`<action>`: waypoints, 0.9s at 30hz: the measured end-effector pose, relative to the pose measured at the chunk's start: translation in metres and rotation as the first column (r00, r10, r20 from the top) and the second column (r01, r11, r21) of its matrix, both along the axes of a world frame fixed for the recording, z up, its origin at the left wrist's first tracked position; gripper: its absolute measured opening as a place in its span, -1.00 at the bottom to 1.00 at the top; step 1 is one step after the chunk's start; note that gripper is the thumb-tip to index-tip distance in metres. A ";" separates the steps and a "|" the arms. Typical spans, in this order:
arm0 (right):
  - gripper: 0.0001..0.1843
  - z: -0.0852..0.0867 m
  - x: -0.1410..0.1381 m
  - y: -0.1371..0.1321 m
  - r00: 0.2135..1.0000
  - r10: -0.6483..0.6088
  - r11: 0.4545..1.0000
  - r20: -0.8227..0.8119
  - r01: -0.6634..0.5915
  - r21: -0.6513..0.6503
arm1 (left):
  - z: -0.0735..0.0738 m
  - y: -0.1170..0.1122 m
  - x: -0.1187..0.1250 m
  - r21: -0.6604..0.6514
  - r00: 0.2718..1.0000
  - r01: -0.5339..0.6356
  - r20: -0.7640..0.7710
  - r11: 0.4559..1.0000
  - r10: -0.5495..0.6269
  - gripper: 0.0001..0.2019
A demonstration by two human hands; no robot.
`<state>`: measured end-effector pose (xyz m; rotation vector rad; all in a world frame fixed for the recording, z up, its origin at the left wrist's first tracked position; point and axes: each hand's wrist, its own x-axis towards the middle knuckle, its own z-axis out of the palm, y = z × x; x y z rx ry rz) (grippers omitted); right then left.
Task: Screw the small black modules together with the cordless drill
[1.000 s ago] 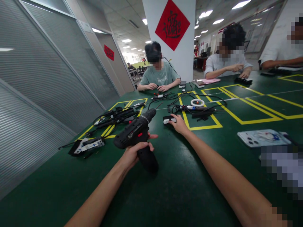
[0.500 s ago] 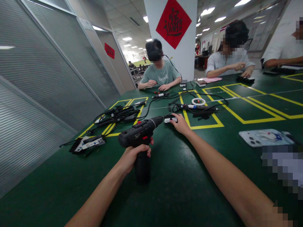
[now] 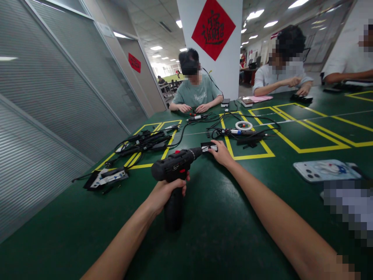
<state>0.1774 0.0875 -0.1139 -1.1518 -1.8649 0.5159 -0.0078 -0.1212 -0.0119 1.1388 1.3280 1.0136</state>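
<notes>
My left hand (image 3: 164,193) is wrapped round the grip of a black cordless drill (image 3: 175,171), held upright over the green table (image 3: 221,233). The drill's nose points right, and its tip sits close to a small black and white part (image 3: 208,147). My right hand (image 3: 223,154) rests on the table with its fingers on that part, pinning it down.
A tangle of black cables and tools (image 3: 142,142) lies at the left, more cables and a white tape ring (image 3: 243,125) behind my right hand. A phone (image 3: 323,170) lies at the right. A black and white tool (image 3: 103,178) sits near left. Three people sit across the table.
The drill has swung from a tilted, raised pose to upright and level, and its nose has moved right toward the small part. My right hand has stayed on the part.
</notes>
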 end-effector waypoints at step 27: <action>-0.50 0.001 0.001 -0.001 1.000 0.008 1.000 -0.001 -0.008 0.019 | 0.002 0.001 0.004 0.000 0.999 -0.033 -0.017 0.999 0.033 -0.68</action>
